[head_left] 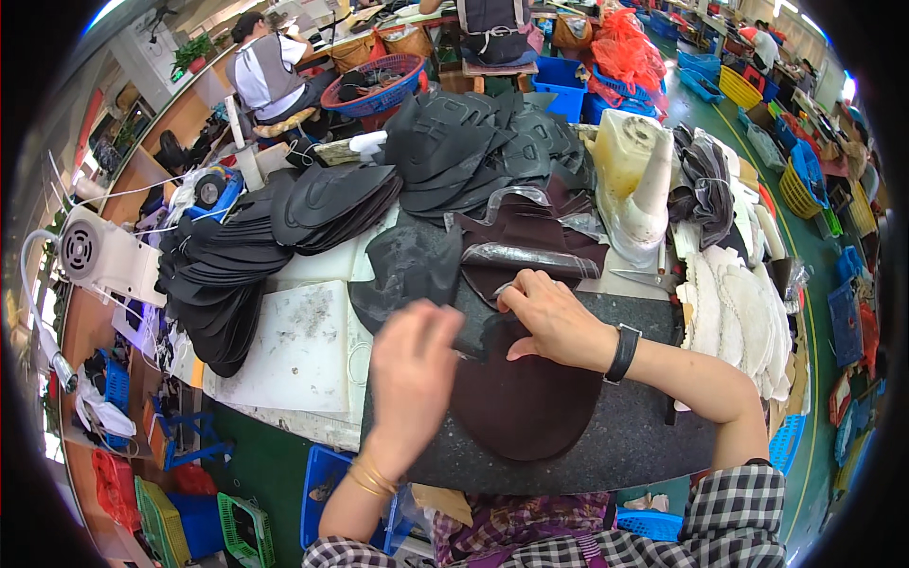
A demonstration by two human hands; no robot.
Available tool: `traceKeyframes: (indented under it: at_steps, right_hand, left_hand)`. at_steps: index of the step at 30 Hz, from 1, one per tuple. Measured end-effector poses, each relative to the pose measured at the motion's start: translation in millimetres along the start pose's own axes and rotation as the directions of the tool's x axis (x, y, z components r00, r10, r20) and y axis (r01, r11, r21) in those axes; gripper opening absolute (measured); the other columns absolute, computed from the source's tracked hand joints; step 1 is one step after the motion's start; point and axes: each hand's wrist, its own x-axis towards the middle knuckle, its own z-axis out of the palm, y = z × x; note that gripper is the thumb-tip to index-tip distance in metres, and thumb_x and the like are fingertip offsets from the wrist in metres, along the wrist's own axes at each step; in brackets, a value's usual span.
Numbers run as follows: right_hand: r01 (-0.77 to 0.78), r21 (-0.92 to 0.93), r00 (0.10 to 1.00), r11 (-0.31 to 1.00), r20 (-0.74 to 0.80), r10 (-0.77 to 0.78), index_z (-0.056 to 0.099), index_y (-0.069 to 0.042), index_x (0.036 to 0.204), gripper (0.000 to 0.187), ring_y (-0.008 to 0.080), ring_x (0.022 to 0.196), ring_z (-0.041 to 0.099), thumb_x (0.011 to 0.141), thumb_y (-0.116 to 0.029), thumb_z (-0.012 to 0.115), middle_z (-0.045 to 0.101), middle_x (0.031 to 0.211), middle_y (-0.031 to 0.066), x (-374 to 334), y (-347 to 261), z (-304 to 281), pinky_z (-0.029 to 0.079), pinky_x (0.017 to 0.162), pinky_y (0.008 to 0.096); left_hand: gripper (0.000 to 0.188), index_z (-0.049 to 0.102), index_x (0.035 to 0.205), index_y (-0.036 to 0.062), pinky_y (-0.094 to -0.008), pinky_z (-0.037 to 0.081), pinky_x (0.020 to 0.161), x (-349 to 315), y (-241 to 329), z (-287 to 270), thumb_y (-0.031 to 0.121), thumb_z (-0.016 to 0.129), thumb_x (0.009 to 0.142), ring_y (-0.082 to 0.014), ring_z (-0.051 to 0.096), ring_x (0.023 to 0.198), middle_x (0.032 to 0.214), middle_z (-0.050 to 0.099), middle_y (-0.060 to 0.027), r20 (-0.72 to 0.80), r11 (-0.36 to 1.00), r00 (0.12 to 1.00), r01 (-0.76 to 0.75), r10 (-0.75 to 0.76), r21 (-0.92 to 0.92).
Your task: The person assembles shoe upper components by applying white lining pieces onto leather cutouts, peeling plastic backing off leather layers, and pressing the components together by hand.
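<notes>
On a dark speckled slab (644, 417) lies a rounded dark brown leather-like piece (521, 407). My right hand (559, 327), with a black watch on the wrist, is over its far edge. Its fingers are bent together, the thumb pointing left over the piece; whatever they pinch is hidden. My left hand (414, 379) is raised at the slab's left side, its fingers smeared by motion. Just beyond my right hand are more dark brown pieces (592, 254), with a shiny clear strip (525, 257) across them. A dark grey piece (402, 270) lies to their left.
Stacks of black cut pieces (222, 275) line the left and far side. A yellowish container (620, 156) and white cone-shaped bottle (649, 204) stand far right, near scissors (649, 278) and white pieces (734, 312). A white board (294, 346) lies left. Another person (275, 71) sits beyond.
</notes>
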Motion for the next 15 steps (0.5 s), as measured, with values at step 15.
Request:
traceKeyframes:
  at_steps: [15]
  right_hand:
    - [-0.069,-0.122,0.995,0.990,-0.078,0.059,0.052,-0.005,0.111,0.054,0.0287,0.104,0.048,0.072,-0.034,0.076,0.049,0.108,0.0105,-17,-13,9,0.040,0.082,0.0383]
  left_hand:
    - [0.029,0.053,0.079,0.0019,-0.0334,0.046,0.083,11,-15,44,0.017,0.077,0.074,-0.0249,0.056,0.095,0.098,0.060,-0.0109,0.393,0.611,0.896,0.432,-0.208,-0.663]
